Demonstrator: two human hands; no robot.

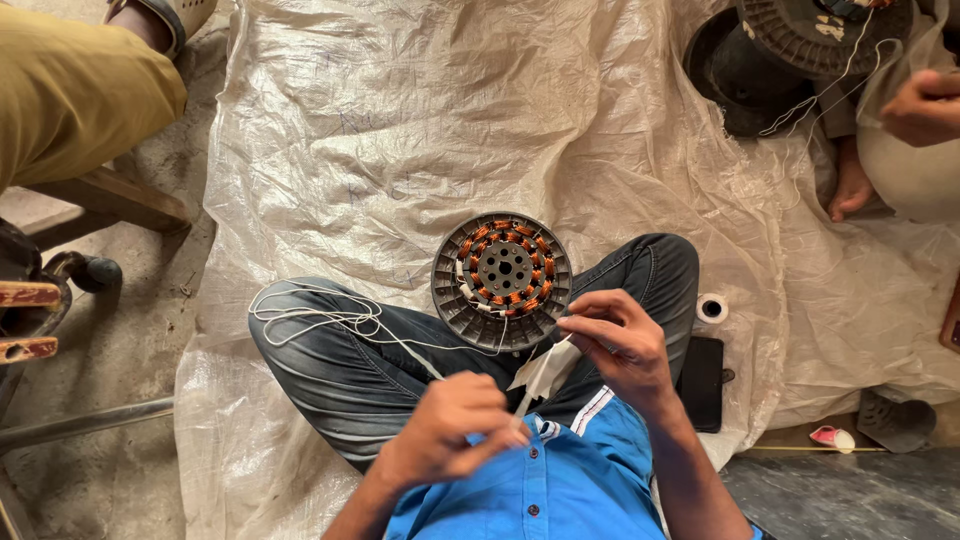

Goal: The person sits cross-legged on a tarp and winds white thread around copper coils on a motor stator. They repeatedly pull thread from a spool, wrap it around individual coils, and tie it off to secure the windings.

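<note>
Left hand (445, 432) pinching white strip (540, 375), right hand (622, 340) pinching its top, fingertips hidden, stator (501, 280) on knees

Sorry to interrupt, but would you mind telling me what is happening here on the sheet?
A person sits cross-legged on a white plastic sheet with a round motor stator, wound in copper, resting on the lap. The right hand and left hand hold a strip of white sleeve between them, with white string trailing over the knee. Another person's hand works near a second black stator.
</note>
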